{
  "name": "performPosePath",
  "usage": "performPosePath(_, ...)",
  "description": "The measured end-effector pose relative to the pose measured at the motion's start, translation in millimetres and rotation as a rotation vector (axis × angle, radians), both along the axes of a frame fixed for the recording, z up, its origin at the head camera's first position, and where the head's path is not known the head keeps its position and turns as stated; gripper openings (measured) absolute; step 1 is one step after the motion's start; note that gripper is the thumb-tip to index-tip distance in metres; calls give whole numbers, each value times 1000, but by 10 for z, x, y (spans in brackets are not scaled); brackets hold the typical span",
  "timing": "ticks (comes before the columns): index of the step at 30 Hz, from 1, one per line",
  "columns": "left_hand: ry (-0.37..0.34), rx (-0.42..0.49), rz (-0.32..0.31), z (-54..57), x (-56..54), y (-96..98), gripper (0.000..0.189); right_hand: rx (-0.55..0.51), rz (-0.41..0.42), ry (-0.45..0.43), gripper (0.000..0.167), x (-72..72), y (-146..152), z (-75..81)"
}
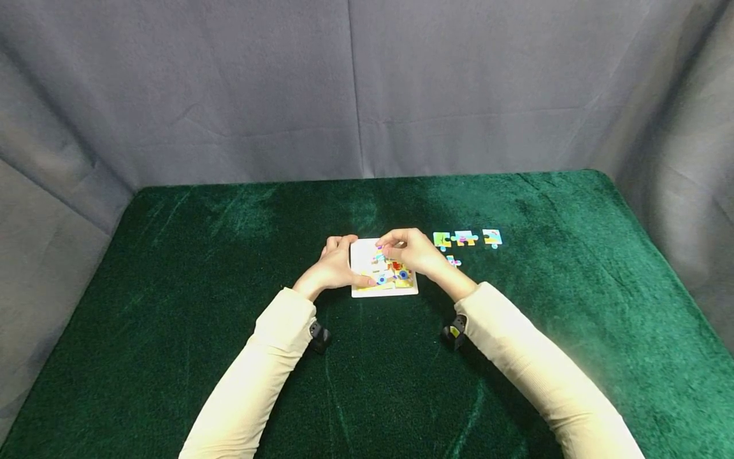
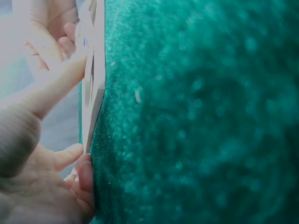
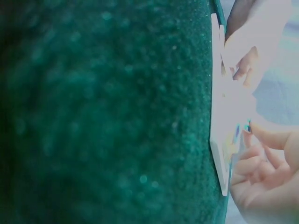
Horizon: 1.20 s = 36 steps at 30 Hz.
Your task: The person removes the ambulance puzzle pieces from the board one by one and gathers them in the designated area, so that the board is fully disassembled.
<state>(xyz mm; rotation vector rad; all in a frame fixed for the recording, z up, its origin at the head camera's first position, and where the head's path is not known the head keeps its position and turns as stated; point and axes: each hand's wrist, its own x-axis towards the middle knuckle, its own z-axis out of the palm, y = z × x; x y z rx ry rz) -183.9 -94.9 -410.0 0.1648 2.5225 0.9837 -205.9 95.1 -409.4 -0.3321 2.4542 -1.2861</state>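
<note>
A white puzzle board (image 1: 361, 254) lies on the green cloth, with colourful jigsaw pieces (image 1: 404, 275) along its near part. My left hand (image 1: 332, 268) holds the board's left side: its thumb lies across the lower left pieces, while the other fingers sit along the left edge. Over the middle of the board, my right hand (image 1: 417, 252) pinches a small jigsaw piece (image 1: 379, 255) between thumb and fingertips. From the right wrist, the white board (image 3: 216, 93) shows edge-on, and the pinching fingers of the right hand (image 3: 266, 163) are close above its surface.
Several loose jigsaw pieces lie right of the board: a green one (image 1: 441, 240), a wide one (image 1: 465, 238), a blue-and-yellow one (image 1: 492, 237) and a small one (image 1: 453, 261) beside the right wrist. A green velvet cloth (image 1: 229, 255) covers the table; grey curtains (image 1: 258, 83) hang behind.
</note>
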Motion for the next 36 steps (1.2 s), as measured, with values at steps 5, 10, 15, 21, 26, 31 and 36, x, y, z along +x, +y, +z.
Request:
performPosePath(5,7,2,-1,-4,-7,1,99,-27,-9,20,21,-15,3,-20)
performPosePath(10,9,4,-5,-4,-8,-8,99,-50,1,39,21,-22,0,-20)
performPosePath(15,9,15,-9,3,0,-9,99,-84,-10,31,21,-16,-5,-1)
performPosePath(21,7,25,-4,6,7,-10,98,-105,-32,-1,24,-2,6,44)
performPosePath(26,-18,29,-3,13,0,-24,97,-138,-32,-2,24,1,60,92)
performPosePath(31,-92,71,6,15,-18,-67,98,-176,-32,9,24,12,159,163)
performPosePath(36,-94,90,-6,12,-30,-92,99,-182,-53,-2,27,16,307,225)
